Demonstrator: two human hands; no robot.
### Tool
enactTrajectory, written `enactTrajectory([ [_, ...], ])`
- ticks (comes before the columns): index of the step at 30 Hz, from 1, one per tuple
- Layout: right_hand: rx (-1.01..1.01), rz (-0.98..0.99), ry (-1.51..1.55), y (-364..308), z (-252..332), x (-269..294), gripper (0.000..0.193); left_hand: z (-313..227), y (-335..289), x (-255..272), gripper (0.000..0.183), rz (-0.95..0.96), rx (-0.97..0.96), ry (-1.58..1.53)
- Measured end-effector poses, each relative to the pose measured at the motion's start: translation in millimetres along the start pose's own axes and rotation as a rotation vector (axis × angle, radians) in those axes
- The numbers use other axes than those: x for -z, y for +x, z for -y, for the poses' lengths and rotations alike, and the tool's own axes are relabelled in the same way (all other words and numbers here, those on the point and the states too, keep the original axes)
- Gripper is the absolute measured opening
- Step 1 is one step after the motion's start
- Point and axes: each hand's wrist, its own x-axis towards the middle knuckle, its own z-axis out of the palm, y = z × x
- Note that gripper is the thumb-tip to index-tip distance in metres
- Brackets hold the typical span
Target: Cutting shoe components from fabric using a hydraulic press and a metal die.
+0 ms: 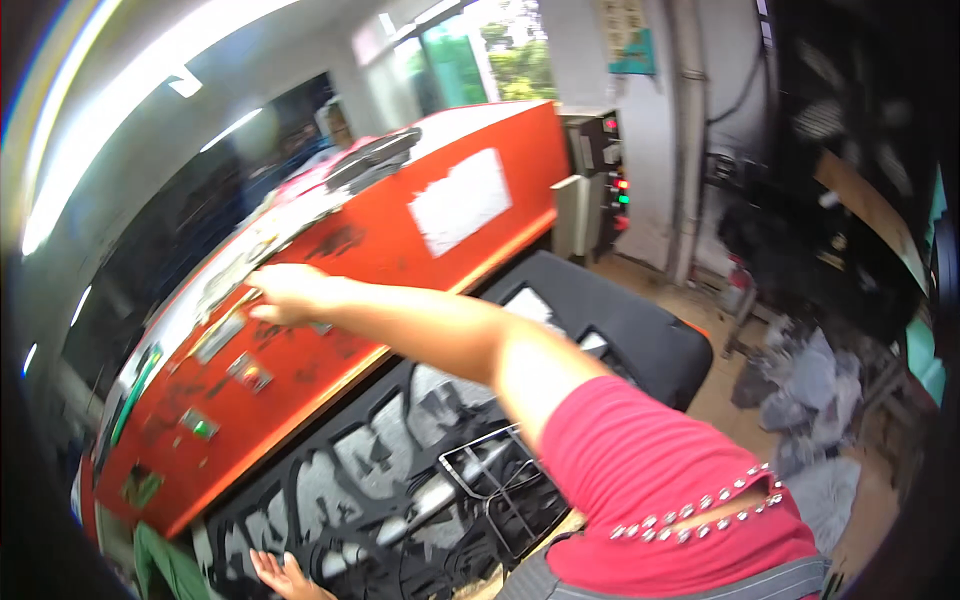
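Note:
My right arm reaches across to the orange-red machine housing (380, 235). My right hand (287, 293) is at the upper edge of its front, fingers bent and together by a ragged pale strip (228, 275). What the fingers hold, if anything, cannot be made out. Low in the picture, my left hand (283, 575) is open, fingers apart and palm partly up, holding nothing. Beyond it lies a black sheet with cut-out openings (335, 480), grey showing through. Loose black strips (450, 560) and a metal wire frame (495, 485) lie at its near side.
A green button (205, 428) and a red switch (250, 372) sit on the machine's front. A black padded bed end (640, 335) juts out at right. Grey bundles (810, 385) lie on the floor. A control box with lit lamps (605, 185) stands beyond.

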Motion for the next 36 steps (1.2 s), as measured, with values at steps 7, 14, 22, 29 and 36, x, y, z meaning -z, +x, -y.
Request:
enactTrajectory([
  [7, -0.431, 0.038, -0.14, 83.5, -36.1, -4.6, 0.067, 28.7, 31.9, -60.1, 0.05, 0.277, 0.086, -0.049],
  [14, -0.619, -0.187, -0.515, 118.1, -59.6, -44.9, 0.049, 96.9, 48.6, -48.9, 0.05, 0.385, 0.269, -0.125],
  [22, -0.678, 0.317, -0.76, 128.7, -58.8, -10.8, 0.039, 103.7, 61.3, -89.7, 0.038, 0.579, 0.148, -0.079],
  [29, -0.49, 0.307, -0.79, -2.0, -66.5, 80.3, 0.028, 68.0, 38.3, -189.7, 0.026, 0.835, -0.155, 0.02],
  [36, -1.046, 0.486, 0.13, -276.8, -94.0, 125.1, 0.021, 32.3, -32.9, -326.7, 0.024, 1.185, -0.239, -0.04],
])
